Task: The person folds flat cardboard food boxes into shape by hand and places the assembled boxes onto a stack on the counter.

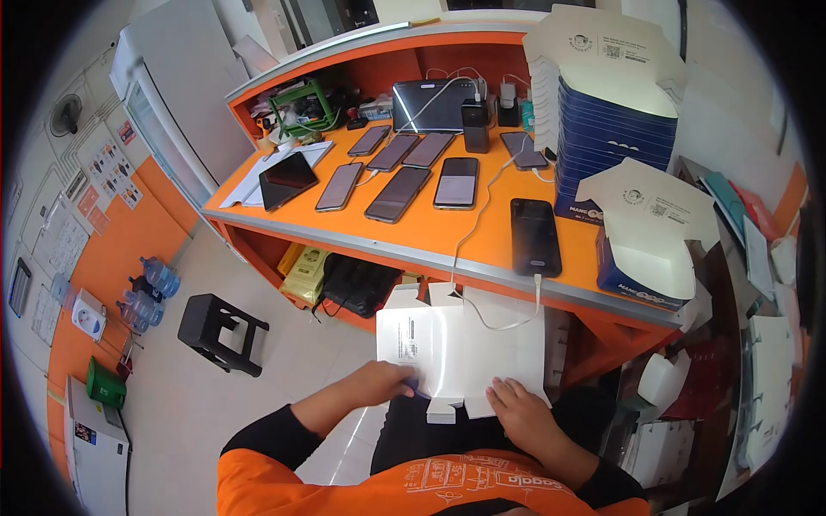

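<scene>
A flat, unfolded white cardboard box [482, 344] lies across my lap, its plain inner side up and small print near its left edge. My left hand [383, 383] is closed on the lower left edge of the cardboard, where a bit of dark blue shows. Toward the lower right of the sheet, my right hand [514, 406] lies flat on it with the fingers spread. A white cable [508, 326] hangs from the desk edge over the top of the cardboard.
On the orange desk [413, 232] are several phones, a black phone [535, 236] near the front edge, a folded open box [645, 258] and a tall stack of boxes [615, 129]. A black stool [222, 331] stands on the floor at left.
</scene>
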A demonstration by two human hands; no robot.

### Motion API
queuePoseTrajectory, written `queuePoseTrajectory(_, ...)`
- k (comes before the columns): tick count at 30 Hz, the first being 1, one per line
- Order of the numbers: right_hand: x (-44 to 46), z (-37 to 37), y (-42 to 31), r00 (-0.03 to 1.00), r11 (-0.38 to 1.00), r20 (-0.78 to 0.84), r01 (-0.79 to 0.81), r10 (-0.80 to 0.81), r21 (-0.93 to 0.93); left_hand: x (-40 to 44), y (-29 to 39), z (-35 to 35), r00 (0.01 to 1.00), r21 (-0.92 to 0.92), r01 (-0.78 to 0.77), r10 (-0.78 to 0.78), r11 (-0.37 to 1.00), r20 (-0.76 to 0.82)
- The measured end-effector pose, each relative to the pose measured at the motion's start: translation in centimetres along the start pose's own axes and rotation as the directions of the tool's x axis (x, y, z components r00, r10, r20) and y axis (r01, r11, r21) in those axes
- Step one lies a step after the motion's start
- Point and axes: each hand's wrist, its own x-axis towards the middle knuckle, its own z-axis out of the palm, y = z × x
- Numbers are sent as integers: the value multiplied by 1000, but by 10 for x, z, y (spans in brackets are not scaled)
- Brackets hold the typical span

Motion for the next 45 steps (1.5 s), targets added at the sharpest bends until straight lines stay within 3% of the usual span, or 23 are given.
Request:
queuePoseTrajectory(3, 1, 8, -1, 1000, 1000, -6, -9, 10, 12, 17, -21, 3, 998, -115, 62, -63, 991, -6)
queuePoseTrajectory(9, -1, 23, -3, 999, 999, 16, -48, 48, 22, 24, -11, 21, 951, -86, 239, -251, 967, -180)
queuePoseTrajectory(16, -11, 11, -3, 999, 1000, -45, -12, 11, -16, 19, -9, 35, 940, -52, 212, -218, 976, -261)
queuePoseTrajectory(19, -24, 7, 2, 997, 999, -77, 21, -18, 42, 10, -15, 43, 971, 10, 109, -105, 994, -215)
queuePoseTrajectory(20, -29, 2, 6, 996, 998, -89, 24, -19, 57, 5, -7, 33, 996, 32, 39, -36, 999, -86)
queuePoseTrajectory(21, -33, -14, 9, 1000, 994, 15, 11, -13, 108, -4, 10, 21, 997, 58, -44, 41, 997, 58)
queuePoseTrajectory(23, -50, -56, 7, 978, 971, 197, -106, 64, 213, -20, 52, -1, 979, -38, -70, 76, 997, 191)
queuePoseTrajectory(24, -66, -63, 7, 995, 940, 3, -95, 99, 327, -31, 76, -13, 972, -65, -103, 114, 993, 206)
queuePoseTrajectory(27, -99, -147, -13, 951, 890, 68, -306, 301, 339, -14, 72, -38, 896, -231, -144, 226, 962, 381)
queuePoseTrajectory(29, -123, -193, -20, 932, 881, 91, -362, 352, 305, -8, 79, -35, 821, -582, -369, 547, 725, 161)
queuePoseTrajectory(30, -136, -220, -28, 919, 871, 68, -391, 389, 299, -4, 83, -32, 768, -722, -443, 640, 532, 0)
queuePoseTrajectory(31, -149, -246, -35, 908, 862, 50, -411, 416, 296, 8, 91, -33, 776, -711, -497, 622, 497, -108)
queuePoseTrajectory(33, -181, -300, -53, 843, 792, 22, -514, 537, 330, 32, 121, -46, 772, -682, -591, 547, 432, -323)
queuePoseTrajectory(34, -196, -327, -63, 802, 771, -34, -560, 596, 305, 29, 147, -49, 664, -566, -722, 628, 398, -406)
queuePoseTrajectory(36, -227, -382, -92, 669, 689, -192, -722, 718, 61, 45, 156, -48, 698, -573, -682, 639, 454, -324)
queuePoseTrajectory(38, -250, -419, -114, 461, 534, -460, -845, 759, 34, 61, 165, -35, 718, -604, -643, 645, 471, -261)
queuePoseTrajectory(39, -248, -439, -126, 347, 438, -572, -899, 744, 24, 75, 168, -23, 727, -646, -614, 644, 454, -238)
queuePoseTrajectory(42, -249, -470, -119, 192, 182, -749, -978, 634, -97, 128, 165, 19, 762, -720, -505, 637, 476, -113)
queuePoseTrajectory(43, -250, -470, -109, 227, 133, -770, -974, 596, -184, 148, 160, 36, 773, -733, -464, 631, 497, -61)
queuePoseTrajectory(45, -259, -459, -65, 311, 30, -795, -938, 521, -346, 190, 129, 84, 827, -573, -468, 562, 673, -17)
